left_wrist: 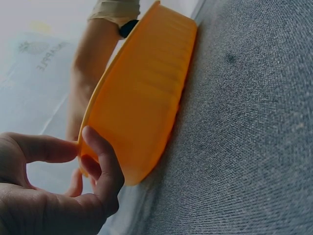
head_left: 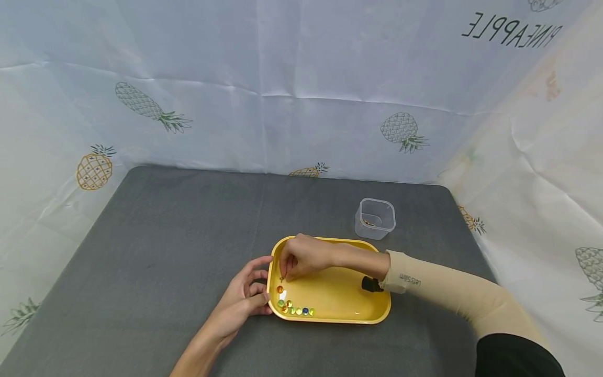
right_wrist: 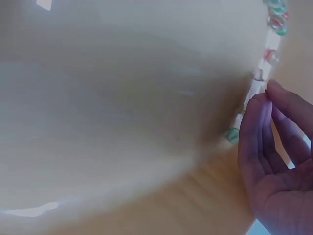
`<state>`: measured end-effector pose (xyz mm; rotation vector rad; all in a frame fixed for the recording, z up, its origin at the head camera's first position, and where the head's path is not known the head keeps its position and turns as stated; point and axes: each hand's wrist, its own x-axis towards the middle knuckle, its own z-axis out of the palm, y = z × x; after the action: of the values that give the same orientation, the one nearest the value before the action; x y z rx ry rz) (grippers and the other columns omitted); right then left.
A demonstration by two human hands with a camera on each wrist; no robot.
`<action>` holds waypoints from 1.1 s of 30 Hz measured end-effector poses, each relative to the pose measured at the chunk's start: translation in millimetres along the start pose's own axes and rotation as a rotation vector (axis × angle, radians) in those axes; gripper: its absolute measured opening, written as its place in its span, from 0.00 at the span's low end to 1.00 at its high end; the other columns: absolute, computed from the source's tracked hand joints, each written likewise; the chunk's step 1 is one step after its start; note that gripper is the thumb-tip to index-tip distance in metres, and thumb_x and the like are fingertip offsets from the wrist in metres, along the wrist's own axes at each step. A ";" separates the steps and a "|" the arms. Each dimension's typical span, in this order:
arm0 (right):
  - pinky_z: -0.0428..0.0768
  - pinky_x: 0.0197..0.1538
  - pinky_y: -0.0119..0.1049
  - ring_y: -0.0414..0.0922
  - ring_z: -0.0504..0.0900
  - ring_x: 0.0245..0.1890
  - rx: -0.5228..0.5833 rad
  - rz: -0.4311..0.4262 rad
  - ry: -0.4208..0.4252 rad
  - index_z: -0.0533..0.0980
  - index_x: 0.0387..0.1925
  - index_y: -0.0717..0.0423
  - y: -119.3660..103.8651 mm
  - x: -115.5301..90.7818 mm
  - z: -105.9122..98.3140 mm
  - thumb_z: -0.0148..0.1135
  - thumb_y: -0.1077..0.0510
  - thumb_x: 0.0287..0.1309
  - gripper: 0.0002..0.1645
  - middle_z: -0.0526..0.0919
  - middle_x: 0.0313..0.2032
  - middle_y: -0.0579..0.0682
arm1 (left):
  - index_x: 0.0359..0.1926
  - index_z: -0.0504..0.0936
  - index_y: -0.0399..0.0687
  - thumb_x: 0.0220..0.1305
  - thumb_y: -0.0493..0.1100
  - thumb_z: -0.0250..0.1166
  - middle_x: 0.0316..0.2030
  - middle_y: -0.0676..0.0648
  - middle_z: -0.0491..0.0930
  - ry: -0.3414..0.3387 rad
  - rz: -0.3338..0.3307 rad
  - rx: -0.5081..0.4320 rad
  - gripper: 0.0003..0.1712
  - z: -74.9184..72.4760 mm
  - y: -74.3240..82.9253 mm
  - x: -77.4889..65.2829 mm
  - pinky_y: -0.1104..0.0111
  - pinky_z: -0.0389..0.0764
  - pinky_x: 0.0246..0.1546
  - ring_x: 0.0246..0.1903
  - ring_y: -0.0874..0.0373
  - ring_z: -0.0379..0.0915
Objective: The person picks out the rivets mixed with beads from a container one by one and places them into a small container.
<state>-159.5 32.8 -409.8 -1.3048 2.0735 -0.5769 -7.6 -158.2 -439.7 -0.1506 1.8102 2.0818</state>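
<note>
A yellow tray (head_left: 336,293) lies on the grey table, with several glass marbles (head_left: 299,311) gathered along its near left side. My left hand (head_left: 245,293) grips the tray's left end, and in the left wrist view its thumb and fingers (left_wrist: 105,166) pinch the rim. Inside the tray, at the left, my right hand (head_left: 306,256) reaches down with its thumb and fingertips together. A tiny dark piece (right_wrist: 266,91) shows between those fingertips; its kind is too small to tell. An orange marble (head_left: 280,289) lies just below the right hand, and a green marble (right_wrist: 233,135) sits beside its fingers.
Behind the tray, to the right, stands a clear plastic box (head_left: 375,219) with a few small brownish bits at its bottom. The grey tabletop (head_left: 188,235) reaches back to a pineapple-print curtain (head_left: 282,78) on the far side and both flanks.
</note>
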 end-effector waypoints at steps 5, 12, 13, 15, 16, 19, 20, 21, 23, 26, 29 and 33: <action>0.83 0.40 0.21 0.26 0.81 0.30 0.033 -0.029 0.020 0.90 0.35 0.55 -0.6 -4.2 -7.4 0.76 0.65 0.61 0.02 0.91 0.31 0.44 | 0.82 0.59 0.51 0.68 0.28 0.62 0.63 0.38 0.69 -0.001 -0.001 0.000 0.45 0.3 0.6 -0.4 0.65 0.88 0.39 0.39 0.57 0.78; 0.85 0.43 0.23 0.27 0.83 0.33 0.072 -0.028 0.038 0.90 0.39 0.57 -5.4 -11.2 -17.4 0.76 0.63 0.63 0.04 0.92 0.35 0.46 | 0.82 0.60 0.51 0.67 0.27 0.62 0.63 0.37 0.69 0.003 0.000 0.006 0.45 0.8 1.4 -0.5 0.65 0.88 0.39 0.39 0.57 0.77; 0.85 0.43 0.23 0.26 0.84 0.33 0.073 -0.031 0.042 0.90 0.40 0.58 -5.9 -12.3 -18.6 0.76 0.63 0.63 0.04 0.92 0.35 0.46 | 0.82 0.60 0.51 0.67 0.27 0.62 0.62 0.38 0.69 0.006 -0.003 0.006 0.45 0.9 1.6 -0.4 0.65 0.88 0.39 0.39 0.57 0.77; 0.86 0.44 0.24 0.27 0.84 0.33 0.078 -0.039 0.051 0.90 0.41 0.58 -7.5 -15.1 -21.7 0.76 0.63 0.64 0.04 0.92 0.36 0.46 | 0.82 0.60 0.51 0.67 0.27 0.62 0.62 0.38 0.69 0.009 -0.007 0.005 0.45 1.2 1.9 -0.5 0.65 0.88 0.39 0.39 0.57 0.77; 0.86 0.44 0.24 0.27 0.84 0.33 0.081 -0.041 0.057 0.90 0.41 0.58 -8.4 -16.5 -23.4 0.76 0.62 0.64 0.05 0.93 0.36 0.46 | 0.82 0.60 0.51 0.67 0.27 0.62 0.62 0.38 0.69 0.010 -0.009 0.004 0.45 1.2 2.1 -0.6 0.65 0.88 0.39 0.39 0.57 0.77; 0.86 0.44 0.25 0.28 0.85 0.34 0.088 -0.050 0.084 0.90 0.41 0.58 -9.5 -20.8 -28.3 0.76 0.62 0.64 0.04 0.92 0.36 0.45 | 0.82 0.60 0.50 0.67 0.27 0.61 0.61 0.39 0.69 0.010 -0.013 0.000 0.45 1.3 2.3 -0.8 0.65 0.88 0.39 0.39 0.57 0.77; 0.87 0.44 0.25 0.28 0.85 0.34 0.090 -0.050 0.093 0.90 0.41 0.58 -9.7 -22.2 -30.0 0.76 0.62 0.64 0.05 0.92 0.36 0.45 | 0.82 0.59 0.50 0.67 0.27 0.61 0.61 0.39 0.69 0.009 -0.014 -0.001 0.45 1.3 2.4 -0.9 0.65 0.88 0.38 0.39 0.57 0.77; 0.87 0.44 0.26 0.29 0.85 0.34 0.093 -0.048 0.103 0.90 0.41 0.58 -10.1 -23.7 -31.9 0.76 0.62 0.64 0.05 0.92 0.36 0.45 | 0.82 0.59 0.50 0.67 0.27 0.61 0.61 0.39 0.69 0.009 -0.015 -0.003 0.45 1.4 2.5 -1.0 0.65 0.88 0.38 0.39 0.57 0.77; 0.88 0.45 0.27 0.29 0.86 0.35 0.099 -0.045 0.121 0.90 0.41 0.58 -10.0 -26.8 -35.5 0.76 0.62 0.65 0.05 0.93 0.36 0.44 | 0.82 0.59 0.50 0.67 0.27 0.61 0.61 0.39 0.69 0.010 -0.017 -0.004 0.45 1.5 2.5 -0.9 0.65 0.88 0.38 0.39 0.57 0.77; 0.89 0.46 0.29 0.31 0.87 0.35 0.111 -0.035 0.144 0.90 0.42 0.57 -10.7 -31.7 -41.5 0.76 0.62 0.65 0.05 0.93 0.36 0.44 | 0.82 0.60 0.50 0.67 0.27 0.61 0.61 0.39 0.69 0.014 -0.021 -0.006 0.45 1.9 2.7 -0.8 0.65 0.88 0.38 0.40 0.57 0.77; 0.90 0.48 0.32 0.31 0.88 0.36 0.121 -0.032 0.166 0.90 0.41 0.55 -10.2 -36.3 -46.8 0.76 0.61 0.66 0.04 0.93 0.37 0.44 | 0.82 0.60 0.50 0.67 0.27 0.62 0.61 0.39 0.69 0.016 -0.021 -0.006 0.45 2.1 2.8 -0.6 0.65 0.88 0.38 0.40 0.56 0.77; 0.90 0.48 0.32 0.32 0.89 0.37 0.134 -0.028 0.199 0.91 0.42 0.53 -9.9 -42.6 -53.1 0.77 0.61 0.65 0.05 0.93 0.38 0.44 | 0.82 0.60 0.50 0.68 0.27 0.62 0.61 0.39 0.69 0.018 -0.019 -0.005 0.45 2.2 2.8 -0.7 0.65 0.88 0.38 0.40 0.56 0.77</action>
<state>-176.4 69.4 -354.1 -1.2441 2.1355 -0.8735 -7.6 -156.5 -436.5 -0.1877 1.8064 2.0783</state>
